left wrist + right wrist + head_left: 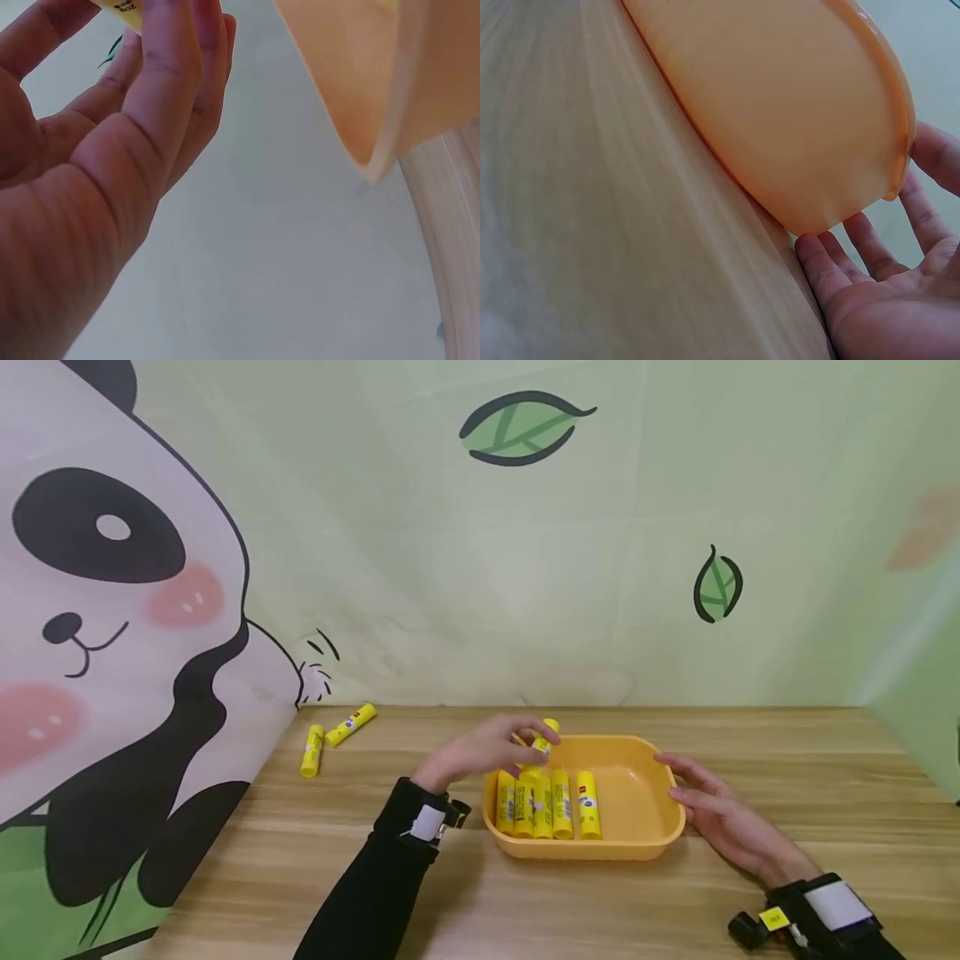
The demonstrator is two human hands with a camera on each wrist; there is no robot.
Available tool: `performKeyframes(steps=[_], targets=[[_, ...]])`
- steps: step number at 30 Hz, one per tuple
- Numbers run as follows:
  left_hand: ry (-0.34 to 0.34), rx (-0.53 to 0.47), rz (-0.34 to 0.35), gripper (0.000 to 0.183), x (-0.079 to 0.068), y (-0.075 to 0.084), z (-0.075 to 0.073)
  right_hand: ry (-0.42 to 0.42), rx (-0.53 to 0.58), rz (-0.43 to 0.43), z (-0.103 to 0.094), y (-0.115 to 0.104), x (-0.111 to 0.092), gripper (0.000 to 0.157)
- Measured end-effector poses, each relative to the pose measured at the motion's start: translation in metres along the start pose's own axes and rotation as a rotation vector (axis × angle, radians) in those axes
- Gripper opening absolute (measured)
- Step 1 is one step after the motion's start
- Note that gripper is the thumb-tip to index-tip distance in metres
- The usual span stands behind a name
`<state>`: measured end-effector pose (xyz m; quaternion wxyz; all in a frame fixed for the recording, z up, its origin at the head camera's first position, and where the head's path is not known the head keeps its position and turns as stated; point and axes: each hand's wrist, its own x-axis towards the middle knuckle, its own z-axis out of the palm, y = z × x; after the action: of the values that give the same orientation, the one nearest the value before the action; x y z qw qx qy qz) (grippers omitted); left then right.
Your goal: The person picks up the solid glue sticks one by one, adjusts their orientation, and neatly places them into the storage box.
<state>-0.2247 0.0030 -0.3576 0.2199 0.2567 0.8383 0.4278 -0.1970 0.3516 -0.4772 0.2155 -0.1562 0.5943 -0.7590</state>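
In the head view my left hand [498, 747] pinches a yellow glue stick [540, 745] above the left back part of an orange plastic tray [585, 850]. The left wrist view shows only the lower end of that glue stick [124, 9], with small print, between the fingers. Inside the tray several yellow glue sticks [543, 810] stand side by side at the left, and another [588, 806] is set slightly apart to their right. My right hand [723, 818] touches the tray's right end; in the right wrist view its extended fingers [821, 262] rest against the outer wall [795, 112].
Two more glue sticks lie on the wooden table [375, 877] at the back left, one pointing roughly forward [312, 752] and one slanted [351, 725]. A pale green backdrop [420, 568] with a panda and leaves rises behind the table's far edge.
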Motion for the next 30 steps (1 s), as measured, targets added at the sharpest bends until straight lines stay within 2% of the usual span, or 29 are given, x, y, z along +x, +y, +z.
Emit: performKeyframes(steps=[4,10,19,25,30], targets=[[-0.025,0.0,0.002,0.028,0.003,0.006,0.003,0.005,0.004,-0.018,0.001,0.0,0.001,0.049],[-0.074,-0.012,-0.053,0.027,0.006,0.009,0.009,-0.006,0.012,-0.024,0.003,0.003,0.001,0.05],[-0.134,0.024,-0.083,0.026,0.02,0.022,0.02,-0.004,0.003,-0.055,-0.001,0.001,0.0,0.048],[-0.165,0.028,-0.114,0.021,0.022,0.032,0.029,0.006,-0.003,-0.032,0.001,0.004,0.001,0.049],[-0.187,0.058,-0.119,0.022,0.027,0.039,0.03,0.009,-0.012,-0.031,0.002,0.002,0.001,0.05]])
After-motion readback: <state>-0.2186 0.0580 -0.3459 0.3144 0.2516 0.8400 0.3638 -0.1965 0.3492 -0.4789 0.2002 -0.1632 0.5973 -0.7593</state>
